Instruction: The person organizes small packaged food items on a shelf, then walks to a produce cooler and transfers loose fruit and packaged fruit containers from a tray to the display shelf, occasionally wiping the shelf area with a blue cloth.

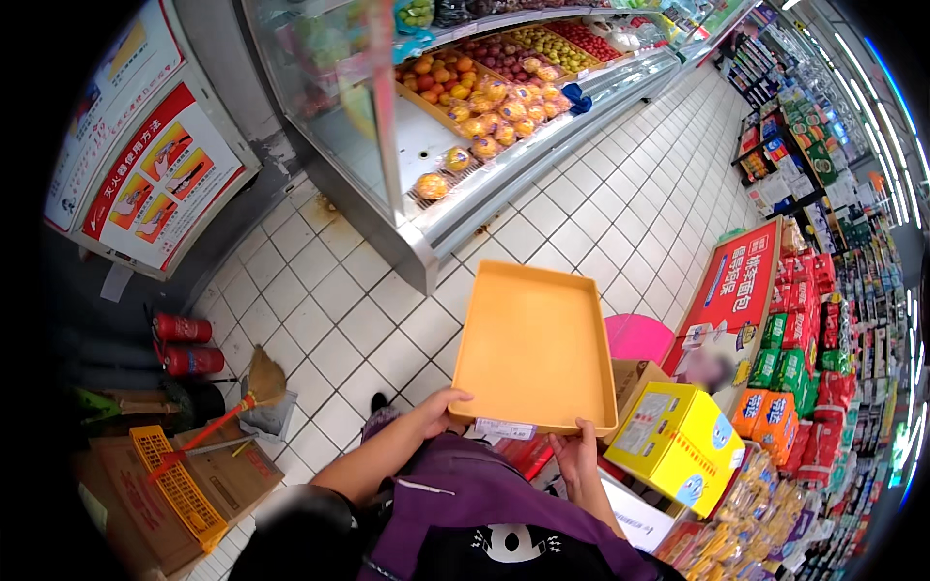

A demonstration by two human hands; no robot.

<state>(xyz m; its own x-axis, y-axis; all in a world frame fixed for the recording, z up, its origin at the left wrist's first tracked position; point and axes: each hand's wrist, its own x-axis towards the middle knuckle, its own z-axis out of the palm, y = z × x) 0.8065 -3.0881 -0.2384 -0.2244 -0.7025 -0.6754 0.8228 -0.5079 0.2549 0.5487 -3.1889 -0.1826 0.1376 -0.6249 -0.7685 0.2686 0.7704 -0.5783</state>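
Note:
A shallow orange plastic tray (536, 341) is held out in front of my body, its bare inside facing up. My left hand (438, 410) grips its near left corner, thumb over the rim. At the near right corner, my right hand (577, 457) holds the edge from below with the thumb up against the wall. A price label (504, 428) is fixed to the tray's near side. Past the tray stands a refrigerated display case (465, 225), where wrapped oranges (501, 116) lie beside trays of loose fruit, among them dark plums (501, 59).
To my right are a yellow carton (676, 447), a pink round object (639, 335) and a red display board (730, 290). Fire extinguishers (192, 359), a straw broom (265, 378) and a yellow basket (178, 490) on cardboard are at left. White floor tiles (349, 312) lie between.

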